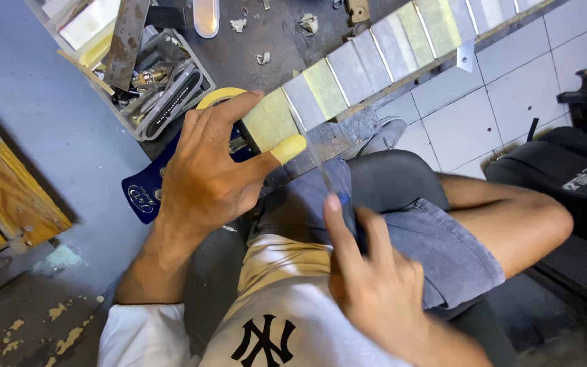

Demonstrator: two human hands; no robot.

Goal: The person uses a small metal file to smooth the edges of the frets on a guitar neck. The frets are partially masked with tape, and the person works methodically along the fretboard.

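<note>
Both hands (205, 173) (375, 285) — taped guitar neck (348, 75)

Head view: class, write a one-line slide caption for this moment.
Left hand presses a taped guitar neck beside a tape roll while the right hand holds a thin blade.

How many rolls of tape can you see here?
1: a yellow tape roll on the grey bench, just above the left hand, partly hidden behind it. Others may hide in the cluttered tray.
</note>
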